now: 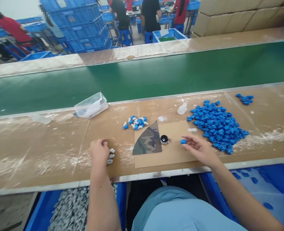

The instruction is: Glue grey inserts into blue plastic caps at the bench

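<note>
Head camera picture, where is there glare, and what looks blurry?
Head view: a pale sheen lies on the green belt; head view: the people in the background look soft; head view: the whitish pieces by the left hand lack fine detail, as does the blue piece in the right hand.

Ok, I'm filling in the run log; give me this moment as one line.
left hand: at pale pieces; right hand: holding blue piece; between hands: camouflage sheet; right side: blue pile

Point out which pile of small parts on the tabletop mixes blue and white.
The small pile just beyond the camouflage piece: its parts show blue and white together. The large heap and far-right cluster look all blue.
</note>
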Tool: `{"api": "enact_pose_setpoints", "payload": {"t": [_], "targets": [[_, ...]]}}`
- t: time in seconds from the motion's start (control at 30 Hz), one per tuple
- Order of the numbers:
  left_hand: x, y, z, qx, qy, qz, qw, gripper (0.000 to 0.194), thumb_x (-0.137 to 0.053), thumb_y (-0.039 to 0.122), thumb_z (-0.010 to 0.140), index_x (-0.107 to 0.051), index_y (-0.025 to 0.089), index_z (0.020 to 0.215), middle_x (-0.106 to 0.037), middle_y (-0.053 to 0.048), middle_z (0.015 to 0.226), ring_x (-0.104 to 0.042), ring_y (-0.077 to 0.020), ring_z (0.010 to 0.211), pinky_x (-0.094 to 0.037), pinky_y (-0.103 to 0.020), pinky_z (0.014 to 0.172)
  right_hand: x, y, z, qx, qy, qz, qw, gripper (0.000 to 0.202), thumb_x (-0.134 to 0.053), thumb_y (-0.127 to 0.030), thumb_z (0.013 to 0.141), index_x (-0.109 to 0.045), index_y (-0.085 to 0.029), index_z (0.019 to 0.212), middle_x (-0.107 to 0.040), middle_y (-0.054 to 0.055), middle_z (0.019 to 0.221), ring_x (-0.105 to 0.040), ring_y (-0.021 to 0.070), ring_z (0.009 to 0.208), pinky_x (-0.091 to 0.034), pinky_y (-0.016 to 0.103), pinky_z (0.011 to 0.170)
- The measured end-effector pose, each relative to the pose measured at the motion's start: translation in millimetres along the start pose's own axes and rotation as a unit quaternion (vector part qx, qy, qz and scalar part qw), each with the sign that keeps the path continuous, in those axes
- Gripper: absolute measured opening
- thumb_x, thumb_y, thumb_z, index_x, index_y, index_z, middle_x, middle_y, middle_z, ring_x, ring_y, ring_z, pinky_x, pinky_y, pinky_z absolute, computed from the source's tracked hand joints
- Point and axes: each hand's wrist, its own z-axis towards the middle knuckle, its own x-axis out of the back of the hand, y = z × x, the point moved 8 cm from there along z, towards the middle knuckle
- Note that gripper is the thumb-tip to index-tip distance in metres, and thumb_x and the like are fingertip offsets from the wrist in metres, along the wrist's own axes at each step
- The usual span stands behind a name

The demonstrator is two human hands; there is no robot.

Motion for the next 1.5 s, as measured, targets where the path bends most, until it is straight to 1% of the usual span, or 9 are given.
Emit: {"api": "enact_pose_setpoints", "payload": {"t": [0.1,0.17,0.27,0.43,0.63,0.9,1.23,1.33,1.5], "targets": [[4.7,9,-12,-0.008,0.029,-0.080,0.996,0.010,-0.054,0.023,0.066,-0.063,0.020,0.069,-0.060,-0.006,0.072,-0.060,-0.0267,0.087,-0.047,-0.045,0.089,-17,-10,8,0.037,-0.008,-0.002,0.999,0.026,-0.063,-0.040,0.083,-0.067,-0.019,0.098,-0.070,0.008,0.088,-0.069,0.0173,0.076,-0.060,0.030,0.069],[0.4,18,-27,0.000,0.013,-0.188,0.982,0.016,-0.057,0.030,0.067,-0.064,0.019,0.076,-0.064,-0.005,0.077,-0.061,-0.0229,0.080,-0.049,-0.042,0.085,-25,-22,14,0.092,-0.009,-0.038,0.995,0.020,-0.060,-0.033,0.086,-0.069,-0.020,0.098,-0.071,0.008,0.094,-0.069,0.0177,0.083,-0.059,0.031,0.074],[-19.4,42,-59,0.007,-0.076,-0.333,0.940,0.027,-0.065,0.038,0.064,-0.065,0.018,0.082,-0.066,-0.004,0.077,-0.062,-0.0184,0.075,-0.051,-0.035,0.077,-35,-37,20,0.155,-0.022,-0.103,0.982,0.017,-0.057,-0.026,0.088,-0.069,-0.021,0.100,-0.072,0.007,0.094,-0.068,0.0177,0.088,-0.056,0.031,0.079],[-62.1,76,-107,0.046,-0.230,-0.439,0.867,0.035,-0.076,0.040,0.058,-0.065,0.016,0.081,-0.065,-0.001,0.068,-0.060,-0.0133,0.063,-0.051,-0.027,0.065,-38,-38,25,0.171,-0.037,-0.156,0.972,0.016,-0.057,-0.024,0.089,-0.070,-0.021,0.099,-0.073,0.005,0.087,-0.067,0.0159,0.077,-0.055,0.030,0.074],[-88.0,92,-133,0.075,-0.299,-0.494,0.813,0.035,-0.079,0.036,0.058,-0.064,0.016,0.083,-0.067,-0.001,0.073,-0.064,-0.0126,0.066,-0.053,-0.028,0.069,-39,-38,26,0.187,-0.045,-0.184,0.964,0.017,-0.056,-0.023,0.090,-0.070,-0.022,0.100,-0.074,0.005,0.090,-0.068,0.0171,0.084,-0.054,0.031,0.078],[-94.5,97,-143,0.088,-0.312,-0.512,0.796,0.034,-0.079,0.033,0.060,-0.065,0.016,0.085,-0.070,-0.003,0.074,-0.068,-0.0154,0.074,-0.054,-0.032,0.078,-38,-42,25,0.207,-0.029,-0.189,0.960,0.018,-0.057,-0.023,0.089,-0.070,-0.022,0.100,-0.074,0.005,0.093,-0.068,0.0167,0.085,-0.054,0.029,0.078],[-102.1,99,-151,0.052,-0.306,-0.512,0.801,0.032,-0.077,0.034,0.064,-0.069,0.016,0.089,-0.072,-0.005,0.085,-0.066,-0.0156,0.081,-0.052,-0.032,0.083,-35,-39,21,0.139,-0.034,-0.146,0.979,0.015,-0.061,-0.025,0.085,-0.072,-0.020,0.094,-0.074,0.005,0.084,-0.067,0.0151,0.073,-0.055,0.028,0.070],[-101.1,104,-153,0.034,-0.312,-0.511,0.800,0.030,-0.075,0.034,0.066,-0.069,0.017,0.090,-0.072,-0.006,0.086,-0.066,-0.0156,0.082,-0.052,-0.032,0.083,-43,-40,14,0.103,-0.059,-0.089,0.989,0.016,-0.063,-0.027,0.084,-0.072,-0.021,0.095,-0.074,0.004,0.085,-0.066,0.0136,0.069,-0.056,0.027,0.068],[-99.1,110,-155,0.004,-0.316,-0.516,0.796,0.031,-0.075,0.033,0.066,-0.067,0.017,0.092,-0.071,-0.006,0.089,-0.067,-0.0174,0.087,-0.053,-0.033,0.086,-58,-48,5,0.137,-0.103,-0.049,0.984,0.017,-0.062,-0.031,0.086,-0.072,-0.023,0.096,-0.075,0.005,0.091,-0.068,0.0161,0.082,-0.056,0.029,0.075]]}}
